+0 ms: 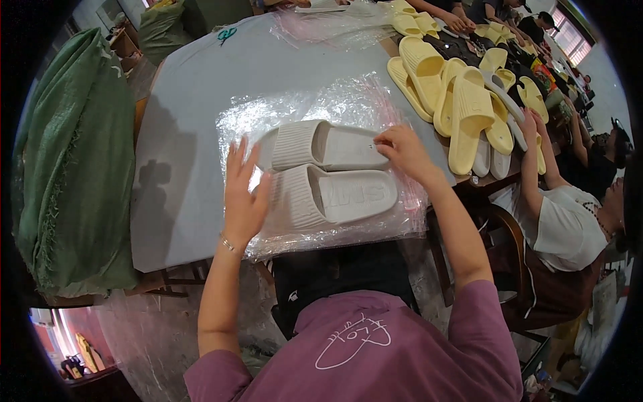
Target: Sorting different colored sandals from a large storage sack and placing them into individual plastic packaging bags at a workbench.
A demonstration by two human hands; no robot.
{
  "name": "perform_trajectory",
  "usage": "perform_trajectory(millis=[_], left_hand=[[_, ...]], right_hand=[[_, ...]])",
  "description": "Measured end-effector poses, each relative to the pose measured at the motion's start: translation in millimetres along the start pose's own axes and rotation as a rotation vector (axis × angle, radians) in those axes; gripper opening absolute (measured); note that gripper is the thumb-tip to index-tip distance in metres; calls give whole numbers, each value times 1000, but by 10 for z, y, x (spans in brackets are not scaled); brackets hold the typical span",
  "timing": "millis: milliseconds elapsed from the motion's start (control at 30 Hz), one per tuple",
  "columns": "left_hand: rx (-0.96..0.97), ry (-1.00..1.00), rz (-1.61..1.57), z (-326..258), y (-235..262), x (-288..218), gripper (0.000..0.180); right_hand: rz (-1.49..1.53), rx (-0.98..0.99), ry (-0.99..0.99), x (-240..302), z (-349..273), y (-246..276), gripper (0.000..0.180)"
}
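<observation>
Left hand (242, 195) flat, fingers spread, on the clear bag (335, 107) just beside white slippers (335, 194).

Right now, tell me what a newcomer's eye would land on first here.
First, the pair of white slide slippers lying side by side on clear plastic bags at the middle of the grey table. The left hand rests flat at their strap ends; the right hand touches the farther slipper's heel. To the right, a pile of yellow slippers stands out.
</observation>
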State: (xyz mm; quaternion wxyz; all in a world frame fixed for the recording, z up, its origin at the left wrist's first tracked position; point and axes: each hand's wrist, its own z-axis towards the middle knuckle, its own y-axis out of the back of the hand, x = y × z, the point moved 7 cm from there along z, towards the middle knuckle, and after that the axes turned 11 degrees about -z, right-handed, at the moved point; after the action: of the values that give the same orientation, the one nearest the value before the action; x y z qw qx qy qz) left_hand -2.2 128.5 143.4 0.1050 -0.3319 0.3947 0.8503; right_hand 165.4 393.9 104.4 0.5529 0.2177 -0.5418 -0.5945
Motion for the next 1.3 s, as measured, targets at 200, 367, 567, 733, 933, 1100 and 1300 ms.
perform_trajectory(millis=[200,367,567,733,933,1100,1300], left_hand=[[297,-19,156,405,-758,-18,62],[329,77,34,341,-963,207,69],[338,87,19,338,-966,208,69],[357,103,61,325,-946,191,70],[346,96,28,322,-961,178,70],[354,119,30,326,-973,195,69],[359,132,35,338,-961,224,70]], right_hand=[[-66,-60,72,70,96,-130,10],[-80,116,113,-12,196,-210,11],[183,216,123,-184,237,-263,14],[207,124,155,-154,224,-211,11],[92,145,294,-82,267,-248,10],[-6,139,356,-3,243,-235,9],[110,156,271,-19,186,-125,10]])
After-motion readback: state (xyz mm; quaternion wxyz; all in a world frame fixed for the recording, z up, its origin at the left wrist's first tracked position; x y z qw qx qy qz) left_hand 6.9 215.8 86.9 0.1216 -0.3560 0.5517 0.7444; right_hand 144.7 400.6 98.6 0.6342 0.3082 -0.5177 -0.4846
